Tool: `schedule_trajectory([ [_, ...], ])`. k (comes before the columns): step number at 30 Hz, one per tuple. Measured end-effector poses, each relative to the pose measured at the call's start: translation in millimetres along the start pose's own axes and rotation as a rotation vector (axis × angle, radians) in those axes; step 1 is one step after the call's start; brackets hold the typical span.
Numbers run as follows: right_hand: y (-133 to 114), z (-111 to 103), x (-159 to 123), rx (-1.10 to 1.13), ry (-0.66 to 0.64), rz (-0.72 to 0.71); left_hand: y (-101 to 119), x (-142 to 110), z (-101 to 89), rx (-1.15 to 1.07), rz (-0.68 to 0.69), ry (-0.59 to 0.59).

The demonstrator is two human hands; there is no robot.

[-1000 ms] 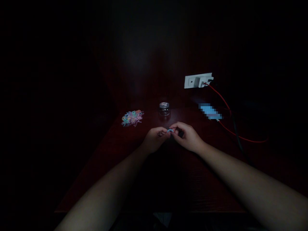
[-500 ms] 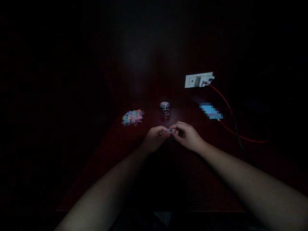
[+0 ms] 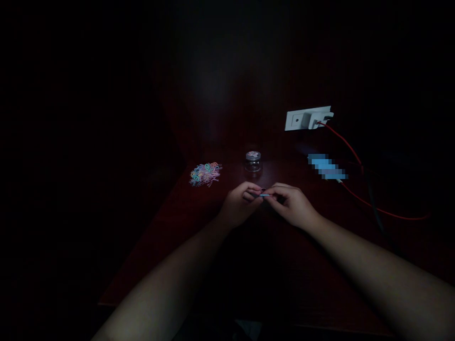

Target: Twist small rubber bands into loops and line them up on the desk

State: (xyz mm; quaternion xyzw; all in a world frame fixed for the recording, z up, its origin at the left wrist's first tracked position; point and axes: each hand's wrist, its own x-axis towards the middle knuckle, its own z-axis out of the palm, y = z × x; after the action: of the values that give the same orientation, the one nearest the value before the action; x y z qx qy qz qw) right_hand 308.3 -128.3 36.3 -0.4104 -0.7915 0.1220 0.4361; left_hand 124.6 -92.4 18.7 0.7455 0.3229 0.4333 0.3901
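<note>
Between my fingertips is a small light-blue elastic hair band (image 3: 264, 194), now looking like a thin flat strip. My left hand (image 3: 240, 204) pinches its left end, and my right hand (image 3: 292, 204) pinches the other end. A thin pinkish loop shows just above the blue strip, but it is too small and dark to tell what it is. Beyond my hands stands a clear round jar (image 3: 252, 166) with a patterned lid. To the left lies a loose pile of multicoloured elastic hair bands (image 3: 206, 174).
All this rests on a dark reddish table (image 3: 156, 227) in dim light. A white wall socket (image 3: 296, 120) holds a white charger (image 3: 313, 120). Its red cable (image 3: 350, 146) and a dark cord hang on the right, near a blurred-out bright phone-like device (image 3: 326, 166).
The view has shifted, so the scene sits further right. The blue band, earlier an open oval loop between my fingers, now appears as a narrow strip.
</note>
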Motion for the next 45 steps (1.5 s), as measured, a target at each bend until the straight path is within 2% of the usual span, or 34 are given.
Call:
schedule_trajectory([
  [13, -2, -2, -2, 0.090, -0.048, -0.024, 2, -1, 1.0, 0.072, 0.027, 0.025],
  [21, -1, -2, 0, 0.055, 0.012, -0.012, 5, -2, 0.6, 0.092, 0.040, -0.029],
  [28, 1, 1, -2, 0.096, 0.042, 0.166, 7, -3, 1.5, 0.116, 0.046, -0.030],
  [37, 2, 5, -3, 0.164, -0.010, 0.151, 10, -5, 2.2, 0.099, 0.011, -0.053],
  [45, -1, 4, -4, 0.147, -0.075, 0.131, 15, -6, 2.2, 0.112, 0.056, -0.092],
])
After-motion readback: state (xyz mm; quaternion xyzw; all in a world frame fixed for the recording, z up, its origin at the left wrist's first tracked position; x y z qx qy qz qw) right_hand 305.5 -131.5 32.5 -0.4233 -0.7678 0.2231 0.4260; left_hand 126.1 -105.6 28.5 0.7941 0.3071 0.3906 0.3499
